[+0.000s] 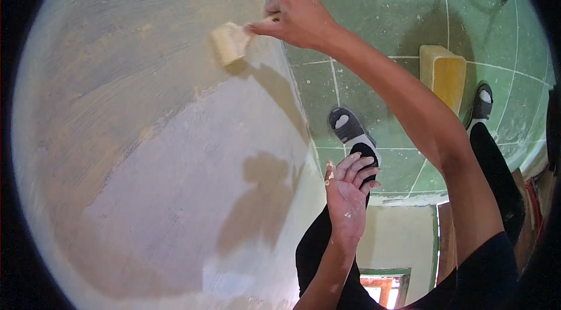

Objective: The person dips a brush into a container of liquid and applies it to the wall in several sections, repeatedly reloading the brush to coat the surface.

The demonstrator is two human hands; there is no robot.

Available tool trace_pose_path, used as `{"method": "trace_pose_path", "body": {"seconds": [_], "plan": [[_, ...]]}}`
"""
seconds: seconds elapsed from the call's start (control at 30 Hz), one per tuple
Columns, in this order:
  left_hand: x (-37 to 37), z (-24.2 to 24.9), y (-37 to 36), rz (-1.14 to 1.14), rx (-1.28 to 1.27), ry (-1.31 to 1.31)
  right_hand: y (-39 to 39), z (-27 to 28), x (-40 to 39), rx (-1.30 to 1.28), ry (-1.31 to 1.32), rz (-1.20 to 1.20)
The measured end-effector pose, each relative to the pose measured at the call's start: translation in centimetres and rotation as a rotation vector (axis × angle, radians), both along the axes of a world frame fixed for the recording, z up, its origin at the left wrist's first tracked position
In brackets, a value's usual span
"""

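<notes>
The right arm reaches far out, elbow only slightly bent, and ends in a right hand seen from its back, fingers curled in a grip, thumb extended along beside them. Nearer the body, the left hand holds nothing, palm exposed, fingers loosely bent, thumb held apart, pale smears across the skin; the left forearm slants below it.

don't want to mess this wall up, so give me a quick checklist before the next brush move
1. Brush gripped in right hand: ok.
2. Brush touching the wall: cannot tell, it's blurred.
3. Left hand free: ok, nothing held.
4. Wall one even colour: not ok, a pale patch shows beside the tan area.
5. Enough in the yellow tub: cannot tell.
6. Slippers on both feet: ok.
</notes>
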State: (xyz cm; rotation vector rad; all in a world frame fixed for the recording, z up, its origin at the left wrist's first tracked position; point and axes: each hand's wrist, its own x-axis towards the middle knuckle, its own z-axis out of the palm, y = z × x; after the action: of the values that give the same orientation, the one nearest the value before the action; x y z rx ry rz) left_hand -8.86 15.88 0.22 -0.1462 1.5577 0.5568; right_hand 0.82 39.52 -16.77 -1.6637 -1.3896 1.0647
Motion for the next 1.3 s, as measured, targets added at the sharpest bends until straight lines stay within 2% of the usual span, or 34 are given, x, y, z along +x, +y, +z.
{"method": "trace_pose_path", "body": {"seconds": [0.07, 0.13, 0.17, 0.23, 0.3, 0.43, 0.47, 0.5, 0.53, 0.6, 0.83, 0.9, 0.93, 1.0, 1.07, 1.13, 1.17, 1.23, 1.3], "plan": [[0.2, 0.2, 0.3, -0.013, 0.006, 0.008, 0.1, 0.9, 0.3, 0.073, 0.100, 0.001], [0.2, 0.3, 0.8, -0.025, 0.020, 0.022, 0.8, -0.2, 0.3, 0.100, 0.314, 0.003], [0.3, 0.3, 1.0, -0.022, 0.011, 0.024, 0.8, -2.1, -0.2, 0.098, 0.322, 0.003], [0.6, 0.2, 1.1, -0.021, 0.008, 0.018, -0.3, -9.6, -1.9, -0.115, 0.302, 0.101], [0.8, 0.4, 1.1, -0.030, 0.039, 0.021, -2.6, -14.7, -4.1, -0.235, 0.391, 0.087], [0.9, 0.6, 1.6, -0.005, 0.002, 0.049, -4.3, -16.4, -4.1, -0.293, 0.345, 0.009], [0.9, 0.7, 1.4, -0.002, 0.007, 0.043, -4.8, -17.1, -3.7, -0.355, 0.176, 0.001], [1.1, 0.5, 1.3, 0.004, 0.022, 0.031, -4.6, -17.2, -3.0, -0.404, 0.001, -0.006], [1.2, 0.5, 1.4, 0.006, 0.027, 0.027, -4.5, -17.2, -2.8, -0.399, -0.003, -0.005], [1.3, 0.7, 1.3, 0.008, 0.031, 0.025, -4.9, -16.7, -3.2, -0.285, -0.338, -0.121], [1.5, 0.5, 0.1, -0.007, 0.028, -0.010, -2.4, -9.1, -3.4, -0.248, -0.229, 0.019], [1.5, 0.5, -0.1, 0.003, 0.013, -0.014, -2.8, -7.3, -2.0, -0.034, -0.058, -0.040], [1.5, 0.4, -0.2, 0.004, 0.011, -0.022, -2.8, -5.6, -1.0, -0.036, -0.065, -0.039], [1.5, 0.5, -0.1, 0.009, 0.012, 0.005, -2.4, -3.1, 0.2, -0.151, 0.260, 0.110], [1.9, 0.5, 0.2, 0.003, 0.022, 0.007, -2.2, -4.5, -1.4, -0.147, 0.295, 0.088], [2.3, 0.6, 0.2, -0.001, 0.022, 0.012, -3.2, -8.1, -3.9, -0.153, 0.334, 0.067], [2.6, 0.5, 0.2, -0.001, 0.019, 0.020, -4.1, -10.7, -5.0, -0.230, 0.380, 0.054], [3.1, 0.3, -0.1, 0.009, 0.006, 0.026, -5.5, -11.2, -4.8, -0.319, 0.421, 0.049], [3.8, 0.0, -0.9, -0.023, -0.002, 0.021, -7.3, -10.9, -3.5, -0.313, 0.012, -0.022]]}}
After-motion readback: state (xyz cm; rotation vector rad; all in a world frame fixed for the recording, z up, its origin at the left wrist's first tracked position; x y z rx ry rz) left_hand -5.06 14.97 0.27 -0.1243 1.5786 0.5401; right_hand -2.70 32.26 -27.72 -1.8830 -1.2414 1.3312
